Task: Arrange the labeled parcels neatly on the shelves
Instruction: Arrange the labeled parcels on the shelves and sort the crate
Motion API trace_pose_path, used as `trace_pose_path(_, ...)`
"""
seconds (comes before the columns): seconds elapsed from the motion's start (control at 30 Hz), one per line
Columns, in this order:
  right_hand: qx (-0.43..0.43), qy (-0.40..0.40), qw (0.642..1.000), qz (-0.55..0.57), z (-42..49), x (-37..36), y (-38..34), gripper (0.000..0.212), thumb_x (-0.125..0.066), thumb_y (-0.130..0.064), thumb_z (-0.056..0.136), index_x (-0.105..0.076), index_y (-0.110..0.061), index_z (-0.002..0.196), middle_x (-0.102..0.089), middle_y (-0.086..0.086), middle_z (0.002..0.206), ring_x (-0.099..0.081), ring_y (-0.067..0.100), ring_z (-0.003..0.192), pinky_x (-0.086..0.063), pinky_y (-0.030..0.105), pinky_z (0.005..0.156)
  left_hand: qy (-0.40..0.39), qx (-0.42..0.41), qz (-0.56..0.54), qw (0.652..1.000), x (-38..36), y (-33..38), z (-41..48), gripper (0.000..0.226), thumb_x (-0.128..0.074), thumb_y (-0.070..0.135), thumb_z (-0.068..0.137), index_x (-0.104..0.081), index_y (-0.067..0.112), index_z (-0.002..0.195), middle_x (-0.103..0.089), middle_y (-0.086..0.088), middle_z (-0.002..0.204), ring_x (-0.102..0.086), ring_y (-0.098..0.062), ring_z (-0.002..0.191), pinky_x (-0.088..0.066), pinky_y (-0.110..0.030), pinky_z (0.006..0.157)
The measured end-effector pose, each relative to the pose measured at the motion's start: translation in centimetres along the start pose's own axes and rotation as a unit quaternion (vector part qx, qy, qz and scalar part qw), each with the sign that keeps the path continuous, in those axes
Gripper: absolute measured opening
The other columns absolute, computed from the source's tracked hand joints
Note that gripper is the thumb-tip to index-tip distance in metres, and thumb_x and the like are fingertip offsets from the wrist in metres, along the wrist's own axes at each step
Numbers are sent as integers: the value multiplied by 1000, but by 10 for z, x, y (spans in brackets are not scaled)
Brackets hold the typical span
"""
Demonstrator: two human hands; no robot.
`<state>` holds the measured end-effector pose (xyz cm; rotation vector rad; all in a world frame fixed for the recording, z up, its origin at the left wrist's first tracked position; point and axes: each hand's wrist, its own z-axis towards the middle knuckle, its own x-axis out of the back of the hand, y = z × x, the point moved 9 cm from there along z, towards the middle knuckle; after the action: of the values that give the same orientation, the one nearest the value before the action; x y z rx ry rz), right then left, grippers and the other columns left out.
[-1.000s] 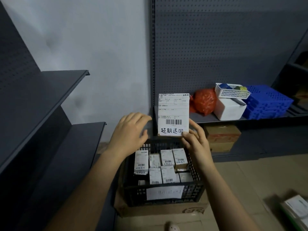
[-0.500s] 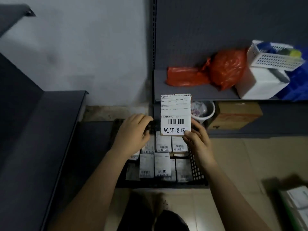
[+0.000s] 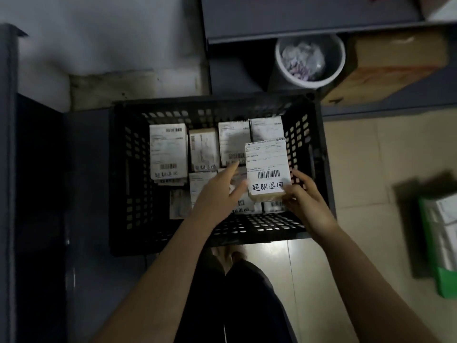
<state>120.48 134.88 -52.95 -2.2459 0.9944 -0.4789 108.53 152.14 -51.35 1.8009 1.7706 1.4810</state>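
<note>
Parcel (image 3: 268, 169) now down over crate (image 3: 118, 181) (R hand (image 3: 306, 201) pinches it).

The parcels (image 3: 168, 152) wear white barcoded labels (image 3: 268, 159), the latticed crate (image 3: 128, 179) is black, the floor tiles (image 3: 358, 157) beige.

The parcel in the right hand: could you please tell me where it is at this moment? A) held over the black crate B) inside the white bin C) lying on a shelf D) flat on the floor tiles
A: the right hand pinches the parcel over the open crate, whose walls frame it all round.
</note>
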Motion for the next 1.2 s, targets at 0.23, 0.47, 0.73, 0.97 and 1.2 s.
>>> trace_pose_path(0.23, -87, -27, 991, -100, 26, 17, 39, 48, -66, -53, 77, -50, -53, 122, -66, -2, 121, -59, 25, 118, -43, 48, 105, -56, 31, -51, 997, -66, -11, 12, 61, -57, 27, 97, -28, 26, 151, -55, 9, 134, -52, 0, 106, -39, -5, 69)
trace_pose_path(0.47, -112, -27, 974, -193, 47, 13, 53, 39, -50, -13, 99, -43, -17, 137, -59, 0, 120, -57, 10, 89, -43, 11, 61, -89, 37, 8, 995, -88, -22, 16, 60, -61, 22, 94, -33, 23, 147, -57, 5, 135, -53, -9, 122, -40, -23, 98)
trace_pose_path(0.73, -112, -21, 955, -273, 74, 7, 66, 57, -55, -9, 95, -33, -20, 147, -57, 10, 136, -59, 25, 109, -51, 35, 85, -75, -10, 181, 981, -96, -34, 38, 60, -66, 27, 90, -40, 16, 143, -43, -5, 138, -36, -22, 129, -35, -36, 107)
trace_pose_path(0.97, -31, -13, 933, -359, 75, 5, 54, 77, -59, -5, 91, -19, -32, 150, -54, 11, 136, -60, 30, 112, -54, 39, 86, -36, -9, 241, 970, -87, -47, 34, 77, -73, 30, 83, -32, 25, 149, -16, -4, 157, -7, -28, 145, -9, -46, 118)
trace_pose_path(1.2, 65, -58, 879, -469, 76, -14, 49, 91, -60, 4, 86, -19, -48, 148, -24, 7, 155, -46, 27, 131, -50, 39, 100, -49, -18, 286, 957, -92, -53, 39, 85, -73, 39, 82, -26, 26, 152, -6, -3, 162, 0, -28, 148, -7, -56, 118)
